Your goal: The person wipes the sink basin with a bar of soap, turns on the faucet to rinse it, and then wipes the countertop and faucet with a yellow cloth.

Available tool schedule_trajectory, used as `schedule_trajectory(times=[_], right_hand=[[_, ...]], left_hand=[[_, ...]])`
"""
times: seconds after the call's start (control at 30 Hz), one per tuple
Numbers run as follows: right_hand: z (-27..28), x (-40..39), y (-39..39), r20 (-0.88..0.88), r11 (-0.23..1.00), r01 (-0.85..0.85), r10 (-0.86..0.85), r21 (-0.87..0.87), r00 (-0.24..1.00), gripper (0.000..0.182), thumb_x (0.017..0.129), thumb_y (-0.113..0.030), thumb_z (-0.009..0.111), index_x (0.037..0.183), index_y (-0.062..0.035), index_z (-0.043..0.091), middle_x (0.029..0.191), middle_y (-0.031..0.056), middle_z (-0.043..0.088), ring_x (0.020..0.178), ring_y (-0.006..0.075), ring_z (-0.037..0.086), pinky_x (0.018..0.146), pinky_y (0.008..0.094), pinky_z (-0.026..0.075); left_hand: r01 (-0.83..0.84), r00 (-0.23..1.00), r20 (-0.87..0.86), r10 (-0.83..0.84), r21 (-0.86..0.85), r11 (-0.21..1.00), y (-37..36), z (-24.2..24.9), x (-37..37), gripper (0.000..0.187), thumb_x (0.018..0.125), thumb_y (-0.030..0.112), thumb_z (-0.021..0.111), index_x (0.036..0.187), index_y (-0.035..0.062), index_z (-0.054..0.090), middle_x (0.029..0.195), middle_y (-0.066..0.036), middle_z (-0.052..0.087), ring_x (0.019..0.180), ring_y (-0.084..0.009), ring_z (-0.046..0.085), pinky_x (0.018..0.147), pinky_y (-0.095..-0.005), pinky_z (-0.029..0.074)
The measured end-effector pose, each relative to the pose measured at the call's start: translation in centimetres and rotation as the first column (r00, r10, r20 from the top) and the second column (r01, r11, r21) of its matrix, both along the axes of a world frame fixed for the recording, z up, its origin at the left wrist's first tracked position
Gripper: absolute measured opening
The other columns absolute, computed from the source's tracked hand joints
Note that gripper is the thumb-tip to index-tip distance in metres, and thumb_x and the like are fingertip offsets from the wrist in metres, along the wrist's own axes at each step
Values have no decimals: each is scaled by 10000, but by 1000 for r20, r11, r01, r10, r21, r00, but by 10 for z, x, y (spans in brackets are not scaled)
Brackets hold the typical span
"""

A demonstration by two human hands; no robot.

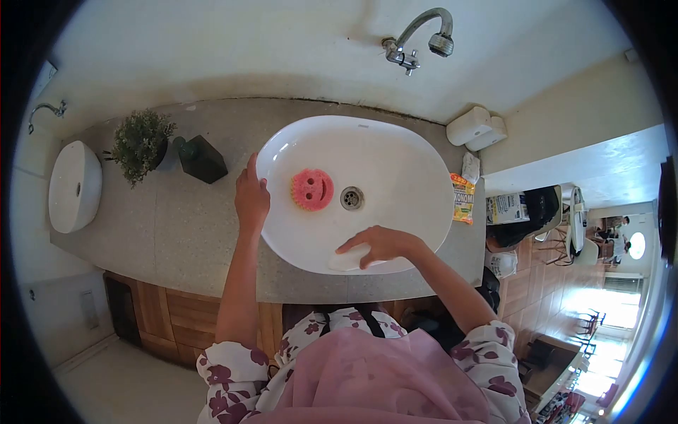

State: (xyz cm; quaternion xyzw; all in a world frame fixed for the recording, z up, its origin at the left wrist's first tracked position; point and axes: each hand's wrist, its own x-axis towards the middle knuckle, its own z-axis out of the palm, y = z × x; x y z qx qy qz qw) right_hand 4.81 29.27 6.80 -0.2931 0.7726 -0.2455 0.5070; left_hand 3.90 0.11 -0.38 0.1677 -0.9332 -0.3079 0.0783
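A pink scarf (381,381) is lying nearest, draping over the person's chest, with floral sleeves (233,378) showing on either side of it. Beyond it, a white basin (406,184) is sitting on a grey counter (191,244). The left hand (252,194) is touching the basin's left rim, its fingers running along the edge; how firmly they are closing on it, I cannot tell. The right hand (385,244) is reaching into the near side of the basin, fingers curving and pinching a white pad (351,258) against the inner wall; whether the pad is cloth or sponge is hard to make out, white lying on white. A pink sponge (307,193) is resting in the basin between the left hand and the drain (352,198), its cut-out face turning sideways, the eyes pointing left and the smile facing the drain. A tap (424,35) is jutting from the wall above the far rim. Left of the basin, a dark bottle (203,160) and a plant (145,141) are standing near each other, a smaller basin (74,189) sitting farther off. A yellow packet (462,201) is leaning just beside the right rim.
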Motion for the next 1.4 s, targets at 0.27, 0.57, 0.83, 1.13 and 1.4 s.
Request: schedule_trajectory(times=[0.27, 0.57, 0.83, 1.13, 1.4], right_hand=[[-7, -2, 104, 22, 992, 70, -73, 106, 997, 663, 645, -134, 774, 1279, -248, 615, 1238, 55, 634, 1091, 282, 609, 998, 372, 444], [-47, 32, 10, -593, 894, 425, -266, 143, 760, 591, 728, -181, 682, 1304, -256, 573, 1017, 168, 579, 938, 364, 623, 860, 480, 501], [-14, 36, 56, -456, 899, 240, -50, 368, 889, 587, 759, -168, 615, 1334, -250, 531, 1105, 180, 548, 922, 401, 629, 813, 507, 519], [-37, 37, 54, -596, 921, 345, -176, 181, 784, 594, 754, -162, 624, 1337, -223, 526, 1120, 175, 551, 884, 390, 647, 794, 494, 537], [-71, 20, 22, -702, 831, 555, -371, 42, 608, 609, 764, -175, 632, 1355, -223, 495, 1118, 169, 534, 892, 376, 648, 791, 503, 536]], left_hand=[[1, 1000, 10, -1, 23, 1000, -1, 0, 1, 625, 889, 16, 568, 1444, 163, 322, 1280, -170, 535, 1221, -349, 481, 971, -446, 434], [29, 999, -24, -29, 17, 999, -3, -3, -1, 637, 880, -1, 572, 1445, 144, 317, 1266, -176, 539, 1199, -357, 492, 964, -451, 434], [13, 1000, -10, -12, 12, 1000, -1, -2, 0, 630, 874, -7, 581, 1438, 131, 335, 1235, -176, 554, 1179, -361, 507, 944, -452, 445], [18, 1000, -14, -17, 47, 999, -2, -2, 0, 628, 871, -8, 580, 1434, 131, 337, 1254, -177, 534, 1170, -361, 508, 948, -453, 442], [28, 999, -26, -28, -13, 1000, -1, -3, 1, 636, 878, 10, 578, 1444, 132, 314, 1236, -176, 540, 1156, -363, 514, 942, -451, 447]])
